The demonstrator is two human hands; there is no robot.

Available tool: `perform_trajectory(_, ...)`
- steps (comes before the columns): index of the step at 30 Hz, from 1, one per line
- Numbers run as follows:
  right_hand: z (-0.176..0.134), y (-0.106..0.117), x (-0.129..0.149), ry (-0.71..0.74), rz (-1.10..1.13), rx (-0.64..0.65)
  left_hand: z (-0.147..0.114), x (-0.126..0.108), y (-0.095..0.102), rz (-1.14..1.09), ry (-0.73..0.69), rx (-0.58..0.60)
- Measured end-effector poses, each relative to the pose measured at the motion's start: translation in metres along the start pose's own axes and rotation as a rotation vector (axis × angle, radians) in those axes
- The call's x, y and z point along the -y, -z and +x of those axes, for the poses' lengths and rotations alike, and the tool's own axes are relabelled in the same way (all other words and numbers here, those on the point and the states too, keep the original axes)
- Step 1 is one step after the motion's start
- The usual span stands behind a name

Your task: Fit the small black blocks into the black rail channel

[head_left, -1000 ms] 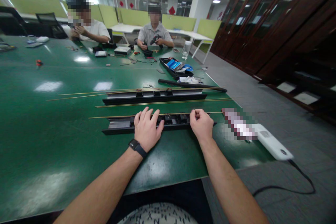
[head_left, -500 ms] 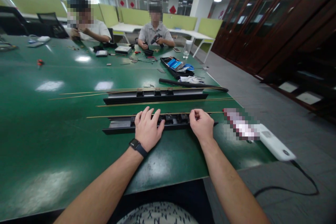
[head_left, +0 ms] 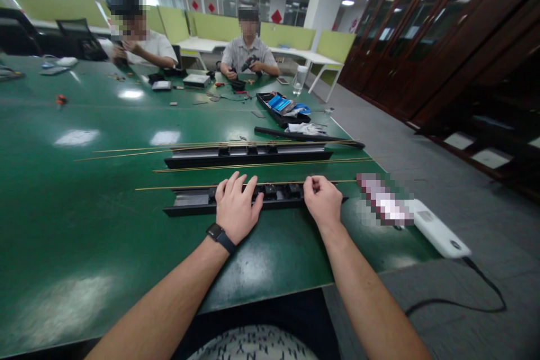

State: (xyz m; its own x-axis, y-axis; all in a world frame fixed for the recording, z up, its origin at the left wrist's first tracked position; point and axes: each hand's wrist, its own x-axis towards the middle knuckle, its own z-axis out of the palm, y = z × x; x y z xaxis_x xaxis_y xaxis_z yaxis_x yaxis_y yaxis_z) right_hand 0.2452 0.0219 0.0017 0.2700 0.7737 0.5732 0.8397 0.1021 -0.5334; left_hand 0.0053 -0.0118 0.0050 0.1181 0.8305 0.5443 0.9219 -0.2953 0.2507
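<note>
You have one big green table [head_left: 126, 202] filling most of the frame. One dark red cabinet [head_left: 405, 28] is in the upper right. Two people sit at the far side: one in a white shirt [head_left: 158, 48] at upper left, one in a gray shirt [head_left: 240, 56] at top middle. Two long black rails lie in the middle of the frame, the far rail [head_left: 248, 158] above and the near rail [head_left: 192, 211] below it. One black tray [head_left: 270, 111] sits above them, just right of the middle. One white box [head_left: 441, 229] is at lower right. Your two hands are at the near rail: your left hand [head_left: 238, 202] lies over it with fingers spread, and your right hand [head_left: 323, 197] pinches one gold rod [head_left: 181, 187] along its back edge. Three dark blocks [head_left: 270, 190] show in the near rail; your hands may hide others. I count at least four other gold rods: two between the rails, two along the far rail.
</note>
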Motion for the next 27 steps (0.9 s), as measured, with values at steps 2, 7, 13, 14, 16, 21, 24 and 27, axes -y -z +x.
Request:
perform_trajectory(2,0.0006,0.0009,-0.0005,-0.022,0.003,-0.013,-0.0001,0.0001,-0.0002,-0.002,-0.003,-0.002)
perform_trajectory(7,0.002,0.0005,-0.003,-0.06,-0.02,-0.028,-0.0002,-0.0003,-0.0004,0.004,-0.006,-0.001)
perform_trajectory(13,-0.0001,-0.0025,-0.0013,0.014,-0.017,-0.018,-0.0002,-0.0006,-0.0007,0.009,-0.002,0.001)
perform_trajectory(14,-0.0005,-0.0025,-0.0008,0.017,-0.014,-0.017,-0.0001,-0.0006,-0.0006,0.01,-0.003,0.001)
perform_trajectory(16,-0.0008,-0.002,-0.0003,0.012,-0.007,-0.016,0.0001,-0.0006,-0.0003,0.01,-0.005,0.001)
perform_trajectory(21,0.0006,-0.0006,-0.0017,-0.047,0.005,-0.029,0.0,-0.0004,0.0001,-0.003,-0.005,0.003)
perform_trajectory(24,0.0016,-0.0008,-0.003,-0.058,-0.008,-0.023,-0.0001,-0.0003,-0.0002,0.001,-0.007,0.005)
perform_trajectory(27,0.0017,-0.0021,-0.004,-0.03,-0.017,-0.016,-0.0002,-0.0004,-0.0006,0.01,-0.003,0.008)
